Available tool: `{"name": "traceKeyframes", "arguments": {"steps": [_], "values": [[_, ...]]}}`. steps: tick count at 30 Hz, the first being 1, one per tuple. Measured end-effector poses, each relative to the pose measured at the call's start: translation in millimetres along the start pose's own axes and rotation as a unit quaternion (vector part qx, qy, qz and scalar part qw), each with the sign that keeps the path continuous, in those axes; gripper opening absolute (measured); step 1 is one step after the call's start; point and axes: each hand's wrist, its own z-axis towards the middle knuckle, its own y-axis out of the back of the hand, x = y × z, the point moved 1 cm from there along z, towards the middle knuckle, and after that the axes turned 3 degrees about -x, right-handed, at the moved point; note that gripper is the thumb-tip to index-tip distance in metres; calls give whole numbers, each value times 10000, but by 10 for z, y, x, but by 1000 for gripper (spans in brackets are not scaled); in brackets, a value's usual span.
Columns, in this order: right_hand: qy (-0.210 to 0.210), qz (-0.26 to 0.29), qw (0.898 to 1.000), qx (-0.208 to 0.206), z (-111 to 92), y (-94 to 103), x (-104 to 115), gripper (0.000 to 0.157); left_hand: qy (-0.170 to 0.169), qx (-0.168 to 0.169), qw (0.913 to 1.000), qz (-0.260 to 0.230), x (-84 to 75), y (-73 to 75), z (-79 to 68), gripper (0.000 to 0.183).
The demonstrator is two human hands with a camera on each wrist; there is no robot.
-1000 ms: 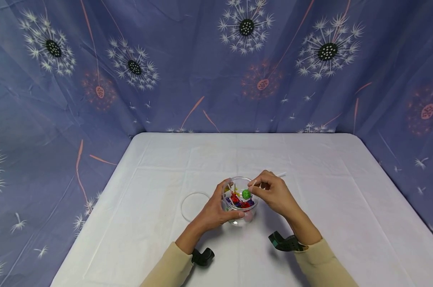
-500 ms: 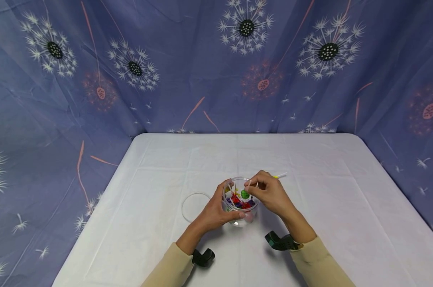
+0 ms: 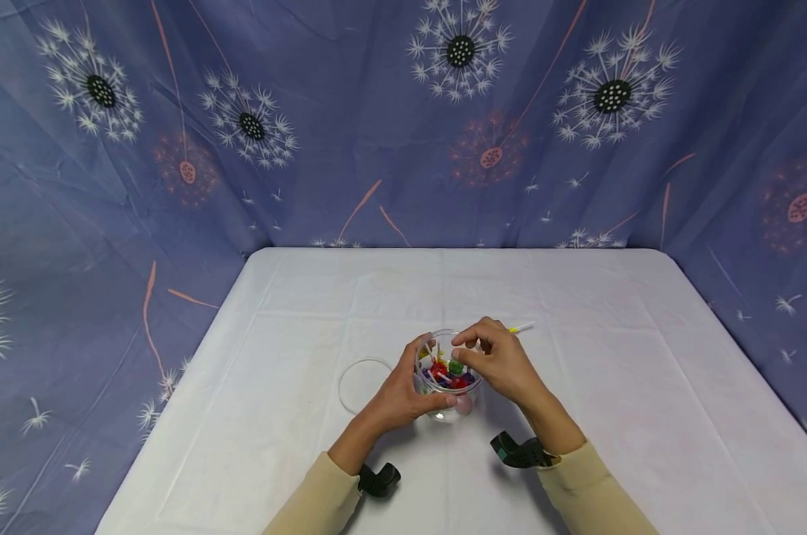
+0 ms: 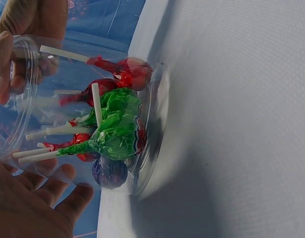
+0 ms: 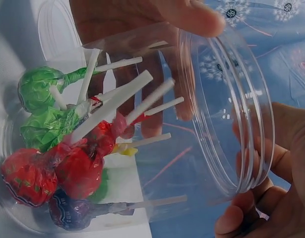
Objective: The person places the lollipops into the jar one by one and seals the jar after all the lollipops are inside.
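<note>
A clear round plastic jar (image 3: 438,414) stands on the table with several wrapped lollipops inside. My left hand (image 3: 398,394) grips the jar's side, thumb at the front. Over the mouth hovers my right hand (image 3: 504,360), its thumb and forefinger apart with nothing between them. Just below those fingers, a green lollipop (image 3: 455,367) rests among the others in the jar. Through the wall in the right wrist view I see a red lollipop (image 5: 28,176), another green lollipop (image 5: 40,89) and a purple lollipop (image 5: 68,210), sticks pointing towards the jar's rim (image 5: 246,124).
A clear round lid (image 3: 341,386) lies flat left of the jar, partly behind my left hand. Beyond my right hand lies a yellow lollipop with a white stick (image 3: 525,325), partly hidden. A white cloth covers the table (image 3: 611,357); a blue floral curtain (image 3: 377,134) hangs around it.
My right hand has moved slightly left over the jar and let go of the green lollipop's stick. The lollipop has dropped into the jar. My left hand has stayed in place.
</note>
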Motion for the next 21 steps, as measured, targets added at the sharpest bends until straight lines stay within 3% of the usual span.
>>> {"name": "traceKeyframes", "arguments": {"steps": [8,15,21], "values": [[-22,11,10000,-3,2,71,-6,11,66,-30,10000,63,2,-3,5,96],[99,-60,9993,-350,35,258,-95,11,156,-115,9997,152,4,-14,11,97],[-96,-247,9988,-419,74,437,-262,12,175,-152,9995,223,-2,-23,14,97]]}}
